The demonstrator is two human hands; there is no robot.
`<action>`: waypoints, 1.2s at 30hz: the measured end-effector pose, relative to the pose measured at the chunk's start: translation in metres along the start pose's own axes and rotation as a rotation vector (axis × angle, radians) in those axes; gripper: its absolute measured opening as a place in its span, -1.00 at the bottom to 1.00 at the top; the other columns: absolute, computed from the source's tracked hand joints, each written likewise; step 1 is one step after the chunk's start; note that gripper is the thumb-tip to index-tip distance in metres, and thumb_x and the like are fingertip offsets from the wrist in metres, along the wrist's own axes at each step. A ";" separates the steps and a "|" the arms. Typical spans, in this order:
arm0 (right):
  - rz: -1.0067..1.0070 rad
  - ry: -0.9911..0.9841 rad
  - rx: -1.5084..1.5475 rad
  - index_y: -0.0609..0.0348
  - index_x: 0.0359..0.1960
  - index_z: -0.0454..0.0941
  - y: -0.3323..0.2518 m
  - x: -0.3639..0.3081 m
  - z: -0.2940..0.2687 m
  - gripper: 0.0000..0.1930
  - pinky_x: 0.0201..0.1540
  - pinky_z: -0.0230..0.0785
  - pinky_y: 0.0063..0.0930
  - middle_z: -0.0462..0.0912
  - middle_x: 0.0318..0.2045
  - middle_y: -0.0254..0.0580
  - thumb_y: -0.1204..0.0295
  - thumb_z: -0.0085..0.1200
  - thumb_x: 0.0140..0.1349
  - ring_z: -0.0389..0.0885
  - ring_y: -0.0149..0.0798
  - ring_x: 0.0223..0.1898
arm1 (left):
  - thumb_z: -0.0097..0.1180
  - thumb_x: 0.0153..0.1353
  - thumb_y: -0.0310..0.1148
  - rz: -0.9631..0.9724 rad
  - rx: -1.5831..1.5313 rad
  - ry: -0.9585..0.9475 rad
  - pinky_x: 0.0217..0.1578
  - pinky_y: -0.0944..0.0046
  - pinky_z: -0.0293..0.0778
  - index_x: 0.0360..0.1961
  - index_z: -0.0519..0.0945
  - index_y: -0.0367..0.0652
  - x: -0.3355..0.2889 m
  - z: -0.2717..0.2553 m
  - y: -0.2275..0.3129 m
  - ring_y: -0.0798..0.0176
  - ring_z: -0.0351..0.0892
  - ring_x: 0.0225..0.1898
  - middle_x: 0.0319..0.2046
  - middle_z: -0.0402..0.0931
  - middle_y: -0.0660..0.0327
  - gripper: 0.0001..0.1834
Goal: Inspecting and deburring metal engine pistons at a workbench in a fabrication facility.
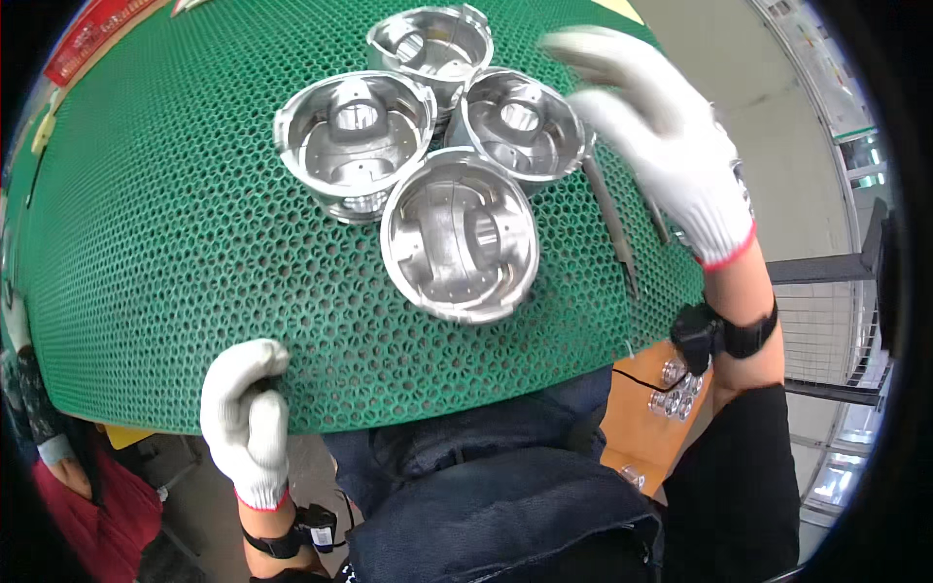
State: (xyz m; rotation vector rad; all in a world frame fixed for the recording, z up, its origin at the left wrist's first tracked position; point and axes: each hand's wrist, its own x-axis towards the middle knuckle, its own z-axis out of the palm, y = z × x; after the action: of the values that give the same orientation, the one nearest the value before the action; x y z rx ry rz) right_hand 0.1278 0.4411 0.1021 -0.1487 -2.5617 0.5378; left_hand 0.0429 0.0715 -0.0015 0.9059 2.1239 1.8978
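Observation:
Several silver metal pistons stand in a close cluster on a green perforated mat, hollow sides up: the near piston [408,233], the left piston [362,206], the right piston [536,165] and the far piston [428,49]. My right hand [671,136], in a white knitted glove, hovers just right of the right piston. Its thumb and fingers are apart and blurred by motion, with nothing seen in them. Over the mat's near left edge, away from the pistons, my left hand [243,418], gloved likewise, is loosely curled. A gap shows between its thumb and fingers, with no object visible there.
The green mat [175,262] covers the table. A long thin grey tool [610,223] lies on it below my right hand. More pistons [680,389] sit on an orange surface [641,428] at lower right. Another person's arm [68,476] shows at far left, near a red object [97,39] farther back.

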 end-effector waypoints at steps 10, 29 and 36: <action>0.211 -0.151 -0.783 -0.13 0.19 0.50 0.099 -0.117 -0.018 -0.51 -0.33 0.44 -0.15 0.49 -0.38 -0.17 0.53 0.02 0.19 0.57 -0.09 -0.36 | 0.17 0.27 -0.34 0.164 0.528 -0.192 0.08 0.04 0.44 0.01 0.57 -0.32 0.034 0.019 0.022 -0.02 0.57 -0.01 -0.04 0.58 -0.01 -0.65; 0.688 -0.543 0.946 0.17 0.27 0.45 -0.035 -0.184 -0.031 -0.59 -0.52 0.34 -0.70 0.53 -0.46 -0.40 0.44 -0.12 0.41 0.41 -0.59 -0.58 | 0.31 -0.19 -0.42 0.683 1.223 -0.620 0.26 -0.18 0.30 -0.42 0.61 -0.22 0.058 0.055 0.105 -0.22 0.33 0.26 0.18 0.42 -0.02 -0.77; 0.519 -0.231 1.297 0.19 0.23 0.46 -0.028 -0.147 -0.009 -0.62 -0.53 0.44 -0.61 0.63 -0.33 -0.25 0.48 -0.08 0.41 0.51 -0.51 -0.58 | 0.25 0.17 -0.45 0.353 0.565 -0.221 0.26 -0.13 0.32 -0.27 0.60 -0.26 0.015 0.041 0.088 -0.23 0.30 0.34 0.27 0.30 -0.21 -0.86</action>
State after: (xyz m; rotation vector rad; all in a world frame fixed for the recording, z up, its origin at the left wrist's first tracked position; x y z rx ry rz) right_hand 0.2591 0.3884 0.0517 -0.2771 -1.8344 2.3332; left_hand 0.0796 0.1159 0.0779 1.6034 2.5232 1.2257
